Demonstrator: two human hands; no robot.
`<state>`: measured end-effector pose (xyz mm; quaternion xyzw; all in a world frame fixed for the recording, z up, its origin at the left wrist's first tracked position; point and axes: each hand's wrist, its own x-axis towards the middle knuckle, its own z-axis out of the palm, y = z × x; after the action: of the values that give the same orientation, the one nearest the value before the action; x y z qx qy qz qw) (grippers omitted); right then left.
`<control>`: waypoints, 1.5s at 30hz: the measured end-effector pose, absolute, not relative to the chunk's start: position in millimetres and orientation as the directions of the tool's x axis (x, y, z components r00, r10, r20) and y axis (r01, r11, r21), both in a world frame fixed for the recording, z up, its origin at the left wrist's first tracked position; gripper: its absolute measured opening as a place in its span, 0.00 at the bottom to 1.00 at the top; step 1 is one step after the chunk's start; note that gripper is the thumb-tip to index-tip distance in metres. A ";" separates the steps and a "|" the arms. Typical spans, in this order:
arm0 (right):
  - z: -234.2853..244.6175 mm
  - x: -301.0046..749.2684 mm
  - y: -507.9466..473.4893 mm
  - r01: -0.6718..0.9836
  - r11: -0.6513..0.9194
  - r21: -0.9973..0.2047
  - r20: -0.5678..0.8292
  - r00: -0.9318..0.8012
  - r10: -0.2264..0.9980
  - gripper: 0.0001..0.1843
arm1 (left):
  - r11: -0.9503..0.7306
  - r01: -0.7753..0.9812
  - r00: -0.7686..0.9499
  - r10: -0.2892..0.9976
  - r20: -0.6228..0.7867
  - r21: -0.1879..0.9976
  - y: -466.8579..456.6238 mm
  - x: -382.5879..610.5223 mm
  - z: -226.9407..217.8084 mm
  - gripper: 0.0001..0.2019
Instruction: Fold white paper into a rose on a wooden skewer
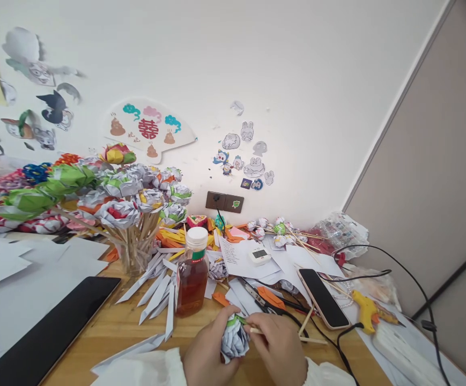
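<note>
A folded paper flower [235, 339], white with a green part at its top, is gripped in my left hand [208, 348], whose thumb and fingers curl round its side. My right hand [279, 343] pinches a thin wooden stick [313, 340] beside the flower. One end of the stick shows at the flower's edge, and the other comes out past the knuckles. My right fingertips are close to the green part; whether they touch it, I cannot tell. Just beyond my hands lie black-handled scissors [257, 296] and an orange paper piece [271, 297].
A bottle of amber liquid [191, 279] stands ahead of my left hand. Paper flowers on sticks [120, 212] fill a clear container behind it. A phone [324, 297], a yellow glue gun [364, 311] and cables lie right. A long black panel [51, 332] lies left, near white paper strips [152, 292].
</note>
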<state>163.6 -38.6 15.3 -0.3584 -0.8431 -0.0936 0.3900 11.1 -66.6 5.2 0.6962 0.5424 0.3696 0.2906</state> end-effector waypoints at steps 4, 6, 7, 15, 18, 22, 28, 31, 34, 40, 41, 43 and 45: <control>13.5 163.9 -38.5 0.675 0.726 -0.131 0.731 -0.429 0.530 0.22 | -0.242 0.536 0.148 0.970 0.192 0.809 -66.7 10.7 5.9 0.27; 12.0 164.2 -37.8 0.667 0.735 -0.122 0.733 -0.439 0.520 0.21 | -0.250 0.527 0.159 0.968 0.195 0.813 -66.7 10.4 6.3 0.27; 11.4 164.3 -37.5 0.664 0.739 -0.118 0.735 -0.442 0.514 0.21 | -0.253 0.522 0.164 0.967 0.196 0.815 -66.7 10.3 6.4 0.27; 15.6 163.0 -39.4 0.656 0.755 -0.012 0.758 -0.486 0.435 0.22 | -0.278 0.491 0.167 0.960 0.224 0.825 -65.6 10.3 1.9 0.27; 18.1 162.7 -40.4 0.668 0.743 0.039 0.756 -0.506 0.415 0.23 | -0.277 0.496 0.159 0.961 0.227 0.823 -65.2 10.3 0.2 0.27; 19.1 162.7 -40.5 0.671 0.732 0.119 0.744 -0.548 0.381 0.23 | -0.283 0.502 0.171 0.959 0.227 0.817 -65.9 10.3 -0.2 0.27; 20.0 162.4 -39.6 0.695 0.707 0.129 0.712 -0.561 0.422 0.24 | -0.288 0.514 0.181 0.957 0.226 0.808 -66.6 10.4 1.9 0.28; 18.5 163.1 -38.6 0.696 0.714 0.077 0.728 -0.528 0.436 0.22 | -0.288 0.515 0.186 0.957 0.223 0.807 -66.6 10.6 3.7 0.27; 16.0 163.8 -37.7 0.699 0.715 -0.005 0.739 -0.480 0.474 0.21 | -0.269 0.523 0.177 0.962 0.206 0.808 -67.0 10.9 6.0 0.26; 12.0 164.2 -37.6 0.684 0.724 -0.089 0.721 -0.458 0.520 0.20 | -0.254 0.533 0.190 0.965 0.178 0.807 -68.3 11.1 12.7 0.25; 12.1 164.1 -37.8 0.681 0.728 -0.079 0.718 -0.467 0.515 0.20 | -0.257 0.532 0.194 0.965 0.179 0.807 -68.5 11.1 13.4 0.25; 13.1 163.6 -38.4 0.678 0.733 -0.049 0.710 -0.493 0.503 0.20 | -0.258 0.536 0.195 0.964 0.180 0.803 -68.9 11.1 13.5 0.25; 14.8 162.8 -39.2 0.685 0.729 0.007 0.709 -0.517 0.479 0.21 | -0.254 0.548 0.195 0.965 0.173 0.797 -69.3 11.1 12.0 0.25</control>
<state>162.8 -39.2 14.8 -0.3388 -0.8589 -0.1445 0.3559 11.1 -69.3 12.0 0.7118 0.5314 0.3465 0.3014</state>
